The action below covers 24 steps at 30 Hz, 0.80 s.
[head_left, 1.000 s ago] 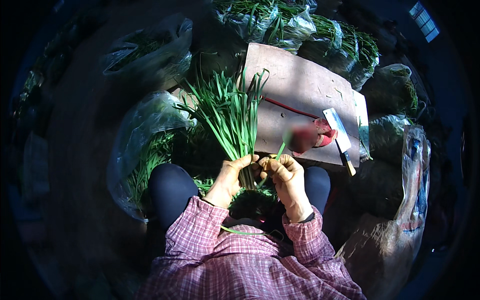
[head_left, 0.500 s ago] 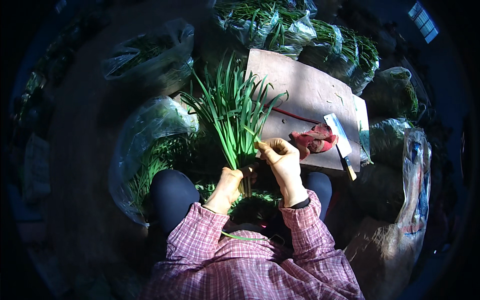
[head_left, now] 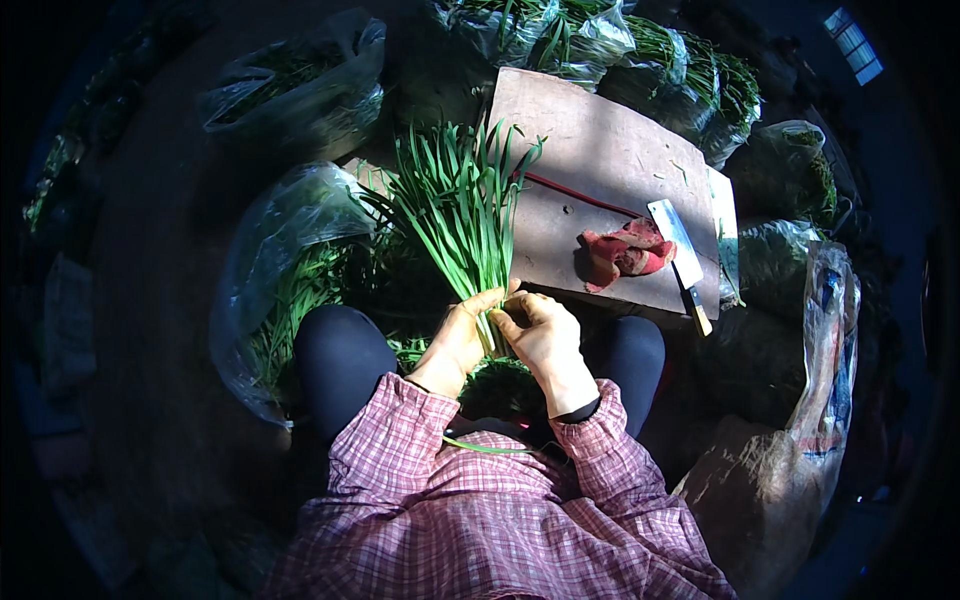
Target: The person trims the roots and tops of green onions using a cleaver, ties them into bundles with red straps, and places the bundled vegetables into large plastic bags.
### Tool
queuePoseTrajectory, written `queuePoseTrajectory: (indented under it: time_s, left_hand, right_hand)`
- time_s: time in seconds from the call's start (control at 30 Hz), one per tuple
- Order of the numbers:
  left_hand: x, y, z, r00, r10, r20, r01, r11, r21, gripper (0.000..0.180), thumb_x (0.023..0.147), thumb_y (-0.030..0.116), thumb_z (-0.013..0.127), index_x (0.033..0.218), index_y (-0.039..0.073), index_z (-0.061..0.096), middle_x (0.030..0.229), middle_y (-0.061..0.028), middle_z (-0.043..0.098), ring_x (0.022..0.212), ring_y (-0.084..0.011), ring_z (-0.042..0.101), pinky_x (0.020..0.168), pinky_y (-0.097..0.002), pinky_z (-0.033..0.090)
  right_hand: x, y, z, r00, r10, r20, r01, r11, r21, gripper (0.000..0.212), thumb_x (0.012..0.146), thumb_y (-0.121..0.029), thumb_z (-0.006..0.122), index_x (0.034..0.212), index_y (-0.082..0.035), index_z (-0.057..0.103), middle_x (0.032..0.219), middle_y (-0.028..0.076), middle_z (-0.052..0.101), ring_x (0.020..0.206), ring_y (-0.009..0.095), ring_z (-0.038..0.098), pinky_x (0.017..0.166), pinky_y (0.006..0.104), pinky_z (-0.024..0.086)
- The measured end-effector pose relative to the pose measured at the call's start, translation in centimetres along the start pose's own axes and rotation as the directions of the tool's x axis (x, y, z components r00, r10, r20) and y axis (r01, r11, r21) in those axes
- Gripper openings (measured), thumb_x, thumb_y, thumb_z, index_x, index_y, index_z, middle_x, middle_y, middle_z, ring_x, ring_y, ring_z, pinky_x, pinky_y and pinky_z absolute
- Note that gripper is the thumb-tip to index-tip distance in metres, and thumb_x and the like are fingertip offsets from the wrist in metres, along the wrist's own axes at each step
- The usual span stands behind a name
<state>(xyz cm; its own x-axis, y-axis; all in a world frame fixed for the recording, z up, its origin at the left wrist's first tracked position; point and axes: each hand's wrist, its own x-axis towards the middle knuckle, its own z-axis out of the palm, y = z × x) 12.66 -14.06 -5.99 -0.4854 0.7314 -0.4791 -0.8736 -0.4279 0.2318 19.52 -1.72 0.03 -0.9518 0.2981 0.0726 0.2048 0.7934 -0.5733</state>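
Note:
My left hand [head_left: 456, 343] is wrapped round the lower stalks of a bunch of garlic chives [head_left: 460, 225]. The long green leaves stand upright and fan out away from me, while the pale stalk ends show below my fingers. Against the right side of the bunch, the fingers of my right hand [head_left: 547, 343] are closed in a pinch at the stalks, close to my left fingertips. Just what lies between those right fingertips is partly hidden. One loose green leaf [head_left: 485, 449] lies across the front of my checked shirt.
Ahead to the right is a board [head_left: 590, 140] bearing a crumpled red cloth [head_left: 628, 253], a red strap [head_left: 580, 195] and a cleaver [head_left: 676, 243], its handle past the near edge. An open plastic bag [head_left: 290, 225] of greens stands left. More bagged greens [head_left: 690, 80] line the back.
My right hand has come down and left onto the stalks; the yellowish leaf it pinched no longer shows. The bunch's leaves have shifted slightly left and gathered closer together.

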Motion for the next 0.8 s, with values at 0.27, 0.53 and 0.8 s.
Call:
queuePoseTrajectory:
  time_s: [0.27, 0.53, 0.8]
  left_hand:
    - [-1.7, 0.2, 2.5, 0.975, 0.222, -0.025, -0.199, 0.914, 0.355, 0.033, 0.091, 0.012, 0.069, 0.119, -0.005, 0.067, 0.111, -0.0127, 0.071, 0.096, -0.0227, 0.070, 0.083, -0.0345, 0.057]
    - [-0.2, 1.0, -1.8, 0.992, -0.010, 0.130, -0.030, 0.952, 0.306, 0.042, 0.093, 0.026, 0.070, 0.121, -0.005, 0.065, 0.111, -0.0167, 0.071, 0.094, -0.0249, 0.071, 0.079, -0.0385, 0.059]
    - [-1.5, 1.0, 1.9, 0.997, 0.019, 0.073, -0.043, 0.939, 0.340, 0.045, 0.091, 0.022, 0.074, 0.127, -0.003, 0.063, 0.122, -0.0208, 0.068, 0.097, -0.0280, 0.071, 0.074, -0.0416, 0.062]
  right_hand:
    - [-0.5, 1.5, 0.3, 0.809, 0.155, 0.567, -0.536, 0.589, 0.604, 0.042, 0.092, -0.030, 0.075, 0.116, 0.002, 0.062, 0.093, 0.007, 0.070, 0.082, 0.016, 0.067, 0.074, 0.0318, 0.055]
    - [-0.9, 2.7, 0.7, 0.770, -0.008, 0.638, -0.629, 0.155, 0.762, 0.041, 0.095, -0.036, 0.070, 0.112, 0.000, 0.063, 0.089, 0.009, 0.068, 0.071, 0.019, 0.065, 0.064, 0.0313, 0.055]
    - [-1.8, 2.3, 0.2, 0.757, -0.038, 0.653, -0.601, 0.354, 0.717, 0.036, 0.093, -0.036, 0.073, 0.101, -0.001, 0.068, 0.083, 0.008, 0.069, 0.062, 0.015, 0.061, 0.054, 0.0267, 0.046]
